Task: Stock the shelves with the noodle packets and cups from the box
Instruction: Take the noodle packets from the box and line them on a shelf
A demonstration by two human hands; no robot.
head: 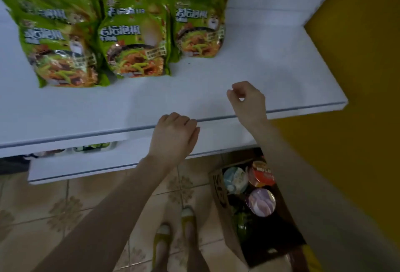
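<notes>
Green noodle packets [134, 42] lie in three overlapping rows at the back left of the white shelf top [249, 76]. My left hand [174, 135] hovers over the shelf's front edge, fingers loosely curled, holding nothing. My right hand [249, 100] is above the bare shelf to the right, fingers loosely curled and empty. On the floor at the lower right stands a cardboard box [220, 196] with noodle cups inside: a pale blue one [234, 179], a red one [262, 175] and a purple one [262, 202].
A lower white shelf [86, 165] juts out beneath the top one, with packets partly visible on it. A yellow wall [355, 76] borders the right side. My feet in yellow slippers [175, 235] stand on the tiled floor beside the box.
</notes>
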